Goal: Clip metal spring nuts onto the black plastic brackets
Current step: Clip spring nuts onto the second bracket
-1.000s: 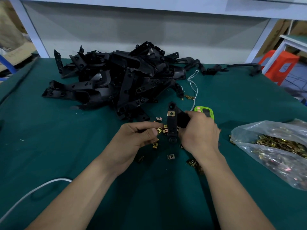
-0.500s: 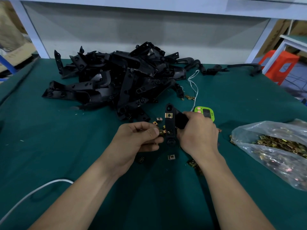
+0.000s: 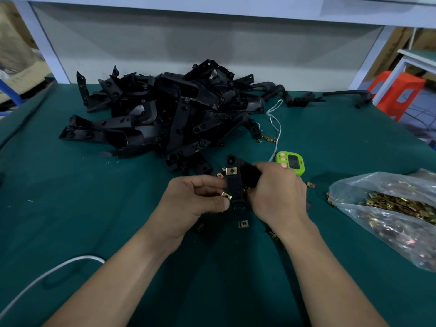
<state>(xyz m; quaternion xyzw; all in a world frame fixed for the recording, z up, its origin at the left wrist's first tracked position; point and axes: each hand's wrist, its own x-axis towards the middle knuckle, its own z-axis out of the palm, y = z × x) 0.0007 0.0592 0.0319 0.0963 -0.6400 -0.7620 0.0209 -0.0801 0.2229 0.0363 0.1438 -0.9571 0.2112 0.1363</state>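
Bracket of black plastic sits gripped in our right hand above the desk, one clipped nut near its top; our left hand pinches a second spring nut against its left edge.

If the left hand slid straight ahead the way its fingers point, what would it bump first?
Probably the black bracket in the right hand. The left hand pinches a gold clip right beside its edge; whether they touch is unclear.
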